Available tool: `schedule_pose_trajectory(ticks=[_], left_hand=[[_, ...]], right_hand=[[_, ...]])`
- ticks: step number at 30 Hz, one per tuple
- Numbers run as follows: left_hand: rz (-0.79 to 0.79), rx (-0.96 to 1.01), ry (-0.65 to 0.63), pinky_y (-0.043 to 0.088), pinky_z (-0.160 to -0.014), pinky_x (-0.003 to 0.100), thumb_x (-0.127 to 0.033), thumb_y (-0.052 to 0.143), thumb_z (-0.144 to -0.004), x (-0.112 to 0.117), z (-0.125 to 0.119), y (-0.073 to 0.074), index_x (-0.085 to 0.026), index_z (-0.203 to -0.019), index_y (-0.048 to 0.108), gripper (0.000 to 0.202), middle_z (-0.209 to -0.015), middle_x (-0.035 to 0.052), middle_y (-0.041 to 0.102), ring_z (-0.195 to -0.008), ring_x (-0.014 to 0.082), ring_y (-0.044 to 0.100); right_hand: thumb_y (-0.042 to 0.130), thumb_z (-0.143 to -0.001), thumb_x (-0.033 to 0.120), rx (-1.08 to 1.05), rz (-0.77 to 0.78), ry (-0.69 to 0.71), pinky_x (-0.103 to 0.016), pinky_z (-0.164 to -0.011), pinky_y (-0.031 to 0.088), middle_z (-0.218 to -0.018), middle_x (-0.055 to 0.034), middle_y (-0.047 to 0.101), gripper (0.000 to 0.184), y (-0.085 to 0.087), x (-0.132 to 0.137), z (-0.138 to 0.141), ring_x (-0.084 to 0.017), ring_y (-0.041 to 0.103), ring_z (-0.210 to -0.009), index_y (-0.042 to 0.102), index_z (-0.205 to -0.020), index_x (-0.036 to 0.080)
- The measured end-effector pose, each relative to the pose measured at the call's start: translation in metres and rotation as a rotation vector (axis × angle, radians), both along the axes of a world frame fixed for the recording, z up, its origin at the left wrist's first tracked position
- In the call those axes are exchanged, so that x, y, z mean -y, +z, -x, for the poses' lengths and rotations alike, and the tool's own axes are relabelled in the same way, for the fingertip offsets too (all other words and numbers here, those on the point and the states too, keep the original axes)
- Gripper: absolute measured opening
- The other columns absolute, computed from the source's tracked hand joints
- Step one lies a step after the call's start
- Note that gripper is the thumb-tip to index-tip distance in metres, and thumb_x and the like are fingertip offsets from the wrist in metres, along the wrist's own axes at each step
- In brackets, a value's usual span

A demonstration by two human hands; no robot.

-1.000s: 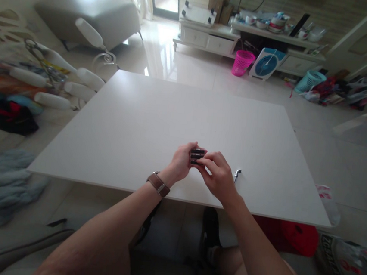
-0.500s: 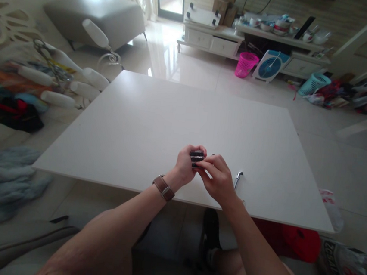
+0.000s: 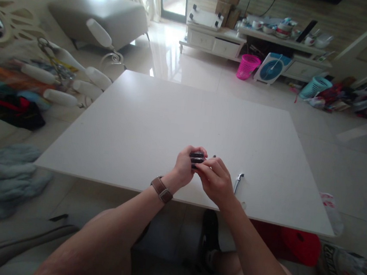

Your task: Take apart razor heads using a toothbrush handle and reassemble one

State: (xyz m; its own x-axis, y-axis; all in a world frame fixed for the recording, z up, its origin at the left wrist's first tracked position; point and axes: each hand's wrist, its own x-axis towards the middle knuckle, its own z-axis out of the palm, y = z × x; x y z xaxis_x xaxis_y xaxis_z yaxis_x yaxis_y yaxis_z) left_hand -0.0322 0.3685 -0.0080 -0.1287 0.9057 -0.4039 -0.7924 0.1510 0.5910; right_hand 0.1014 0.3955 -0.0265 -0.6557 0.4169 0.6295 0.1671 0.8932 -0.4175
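My left hand (image 3: 184, 167), a brown-strapped watch (image 3: 162, 189) at its wrist, is closed around a small dark object (image 3: 196, 159). This looks like black, glossy cylinders lying side by side, perhaps batteries in a holder; my fingers hide part of it. My right hand (image 3: 216, 176) pinches at its lower right edge with thumb and fingertips. Both hands are over the near part of the white table (image 3: 159, 122). Just right of the right hand lies a shiny metal rod with a bent end (image 3: 238, 182). A small dark bit (image 3: 214, 156) shows beyond the right fingers.
A small round, pale piece (image 3: 243, 205) lies by the table's near edge. A white-shaded lamp (image 3: 99, 33) stands at the left. Across the floor are a pink basket (image 3: 247, 67), a blue fan (image 3: 271, 69) and a low cabinet (image 3: 201, 39). A red object (image 3: 299, 244) is below the table at right.
The view has shifted slightly. My right fingertips have moved a little on the dark object's lower edge, and more of the small dark bit beyond them shows. My left hand keeps its hold.
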Motion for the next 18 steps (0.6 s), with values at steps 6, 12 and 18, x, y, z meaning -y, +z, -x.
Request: schedule_pose_trajectory(ticks=[6, 12, 18], left_hand=[[-0.042, -0.115, -0.027, 0.04, -0.049, 0.022, -0.03, 0.049, -0.078, 0.002, 0.003, 0.001, -0.014, -0.062, 0.061, 0.025, -0.06, 0.0029, 0.052, -0.05, 0.0108, 0.048], [-0.051, -0.176, -0.029, 0.04, -0.049, 0.021, -0.032, 0.051, -0.079, 0.0, 0.001, -0.001, -0.015, -0.062, 0.062, 0.026, -0.059, 0.0025, 0.053, -0.05, 0.0111, 0.05], [-0.09, -0.217, -0.055, 0.038, -0.05, 0.019, -0.031, 0.051, -0.078, 0.0, 0.0, 0.0, -0.015, -0.063, 0.062, 0.025, -0.06, 0.0024, 0.053, -0.054, 0.0104, 0.049]], right_hand=[[0.06, -0.091, 0.014, -0.052, 0.213, -0.01, -0.04, -0.081, 0.052, -0.096, -0.0065, 0.06, 0.015, 0.008, 0.006, 0.0, -0.022, 0.058, -0.092, 0.062, -0.102, 0.025], [0.055, -0.093, 0.015, -0.019, 0.306, -0.056, -0.038, -0.079, 0.049, -0.092, -0.006, 0.054, 0.008, 0.009, 0.006, 0.0, -0.021, 0.055, -0.088, 0.059, -0.094, 0.023], [0.053, -0.094, 0.015, -0.025, 0.361, -0.069, -0.037, -0.08, 0.047, -0.094, -0.0052, 0.052, 0.007, 0.016, 0.005, -0.002, -0.02, 0.053, -0.09, 0.055, -0.092, 0.022]])
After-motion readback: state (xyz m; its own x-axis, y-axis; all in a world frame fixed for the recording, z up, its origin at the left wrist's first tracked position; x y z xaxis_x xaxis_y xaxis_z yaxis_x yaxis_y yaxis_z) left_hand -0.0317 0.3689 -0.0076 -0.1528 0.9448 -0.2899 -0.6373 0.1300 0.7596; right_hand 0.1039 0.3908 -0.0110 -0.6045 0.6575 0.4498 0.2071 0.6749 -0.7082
